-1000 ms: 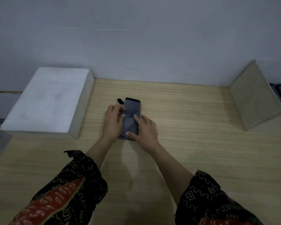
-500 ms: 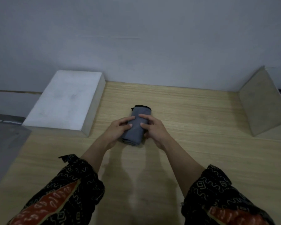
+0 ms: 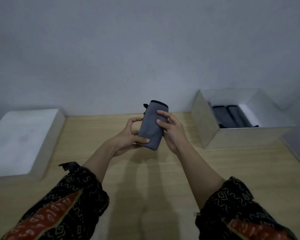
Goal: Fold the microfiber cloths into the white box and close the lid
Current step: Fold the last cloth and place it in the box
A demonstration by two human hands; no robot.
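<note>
Aloft, left hand and right hand grip folded cloth; right thumb hidden; white box interior dim.

From the folded cloth held up in the middle, I see bare desk running right to the open white box. Its tall left wall stands in the way; a hand could pass only over the rim. Inside, 2 dark cloths fill the left part; a white strip beside them lies free. The white lid occupies the desk's left side.
</note>
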